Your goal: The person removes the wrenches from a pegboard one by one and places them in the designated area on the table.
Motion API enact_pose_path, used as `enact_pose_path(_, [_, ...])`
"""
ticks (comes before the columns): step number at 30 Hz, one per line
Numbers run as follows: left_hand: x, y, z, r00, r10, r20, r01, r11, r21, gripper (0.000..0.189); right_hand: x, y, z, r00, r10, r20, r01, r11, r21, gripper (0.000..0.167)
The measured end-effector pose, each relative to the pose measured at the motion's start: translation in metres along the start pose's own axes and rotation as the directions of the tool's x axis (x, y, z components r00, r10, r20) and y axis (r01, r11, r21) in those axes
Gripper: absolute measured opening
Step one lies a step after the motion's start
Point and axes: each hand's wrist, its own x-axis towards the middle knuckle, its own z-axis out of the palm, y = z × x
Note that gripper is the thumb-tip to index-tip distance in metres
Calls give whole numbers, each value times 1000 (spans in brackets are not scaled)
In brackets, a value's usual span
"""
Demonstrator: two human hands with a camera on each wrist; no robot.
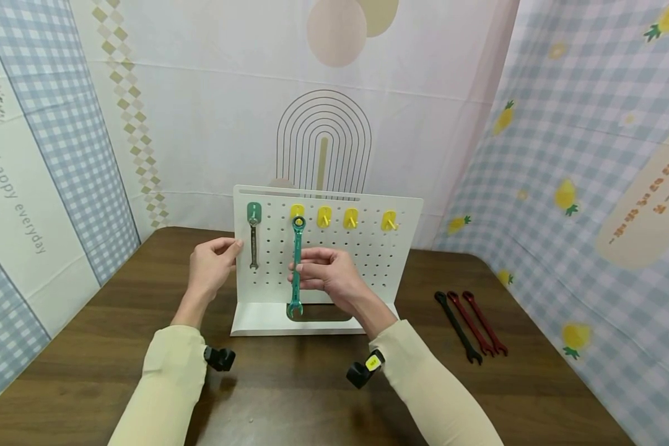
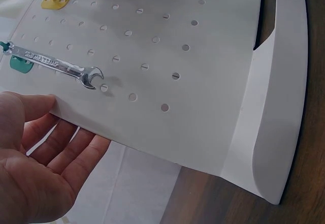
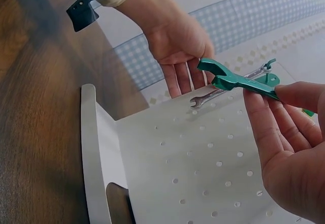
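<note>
My right hand (image 1: 334,275) pinches a green combination wrench (image 1: 297,263) upright between thumb and fingers, before the white pegboard (image 1: 368,248). The wrench's ring end is over a yellow hook (image 1: 297,209); whether it hangs there cannot be told. The open end (image 3: 223,76) points down. My left hand (image 1: 212,266) holds the pegboard's left edge, with the thumb in front and the fingers behind, as the left wrist view shows. Near it, a silver wrench (image 2: 56,64) hangs from a green hook (image 1: 254,212).
Three more yellow hooks (image 1: 351,218) stick out along the board's top. On the brown table (image 1: 279,390), to the right, lie a black wrench (image 1: 457,327) and two red wrenches (image 1: 471,323). Patterned cloth (image 1: 212,124) hangs behind and at both sides.
</note>
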Motion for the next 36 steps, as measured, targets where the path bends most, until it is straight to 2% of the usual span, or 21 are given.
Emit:
enact_pose_path(12, [-1, -1, 1, 1000, 3, 1, -3, 1000, 4, 42, -4, -4, 2, 1000, -14, 17, 14, 1000, 20, 43])
enact_pose_path(21, [-1, -1, 0, 1000, 9, -3, -9, 1000, 4, 41, -9, -5, 0, 1000, -15, 8, 15, 998, 66, 30])
enact_pose_path(29, [1, -1, 0, 1000, 5, 1, -5, 1000, 3, 42, -15, -3, -8, 1000, -15, -4, 15, 998, 68, 44])
enact_pose_path(36, [1, -1, 1, 1000, 1, 0, -1, 1000, -5, 43, -19, 2, -19, 1000, 3, -17, -2, 999, 47, 45])
